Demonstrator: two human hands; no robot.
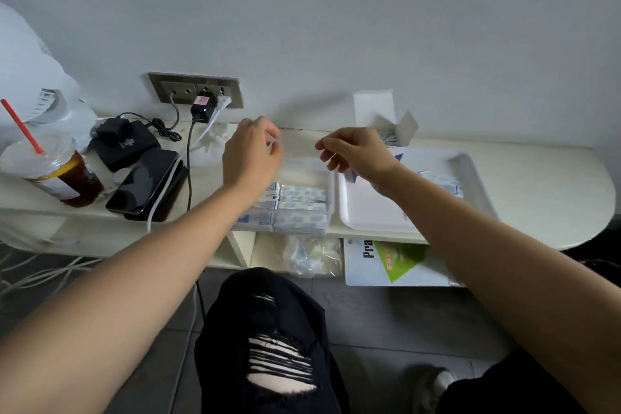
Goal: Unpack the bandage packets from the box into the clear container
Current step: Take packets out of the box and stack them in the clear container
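- The left hand (pixel 252 153) hovers over the far end of the clear plastic container (pixel 332 188), fingers curled, thumb and forefinger tips drawn together — whether anything thin is pinched there I cannot tell
- The right hand (pixel 358 155) hangs level with it, above the container's right rim, fingers likewise curled with the tips close; I cannot tell if it holds anything
- The two hands are apart, fingertips facing each other across a gap
- Below them the container sits on the cream counter (pixel 537 185), with blue-and-white bandage packets (pixel 302 200) stacked in rows in its near half
- Just beside it on the right lies a white rectangular tray (pixel 369 215); some loose packets (pixel 443 183) lie at its far right, partly behind the right forearm
- Behind the tray, against the wall, stands the white cardboard box (pixel 373 107) — flaps open
- To the left on the counter are a black phone (pixel 144 181) and a clear plastic cup of dark drink (pixel 50 171) with a red straw, below a grey wall socket plate (pixel 196 89) with plugs in it
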